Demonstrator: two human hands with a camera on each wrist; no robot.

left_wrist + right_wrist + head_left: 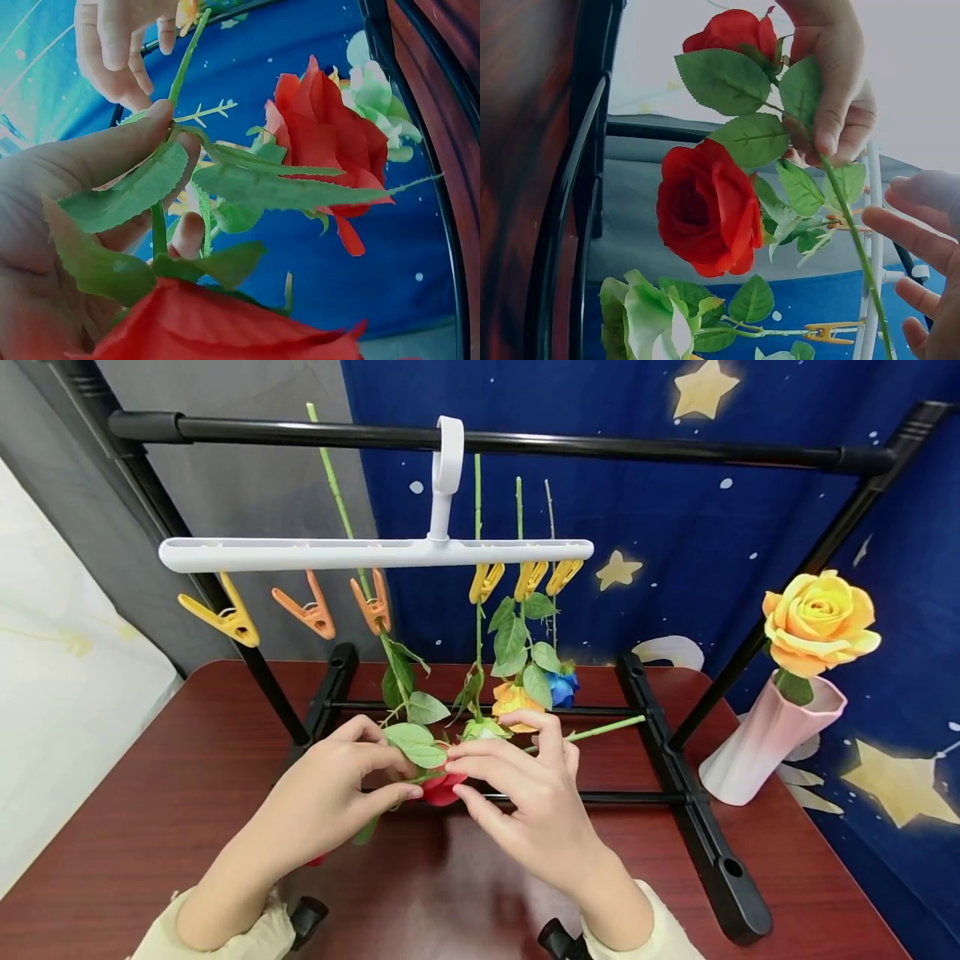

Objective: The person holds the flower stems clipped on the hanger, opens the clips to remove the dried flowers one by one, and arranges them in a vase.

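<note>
A: Right, entry for this moment. Where is the red rose (441,787) relative to the hands?

B: Low over the table (187,777), centre, between both hands, just near of the rack's lower crossbar (600,796). Left hand (330,793) has its grip pinched on the stem (158,225) among the leaves; the left wrist view shows thumb and fingers curled round it.

A: And the right hand (528,789)?

B: Fingers extended, loosely apart, tips touching at the bloom and leaves; nothing clamped, as far as the right wrist view shows.

A: Long axis?

B: Stem runs from the bloom at centre out to the far right; its bare green end (607,727) lies past the right hand, pointing toward the rack's right foot (678,777). So bloom sits at the left hand's grip, tail on the right side.

A: Nearer hand to the free end?

B: Right hand, clearly. Judgement only: any re-grip of the stem's tail falls to that side. The orange clips (315,610) on the white hanger (300,553) hang above left.
</note>
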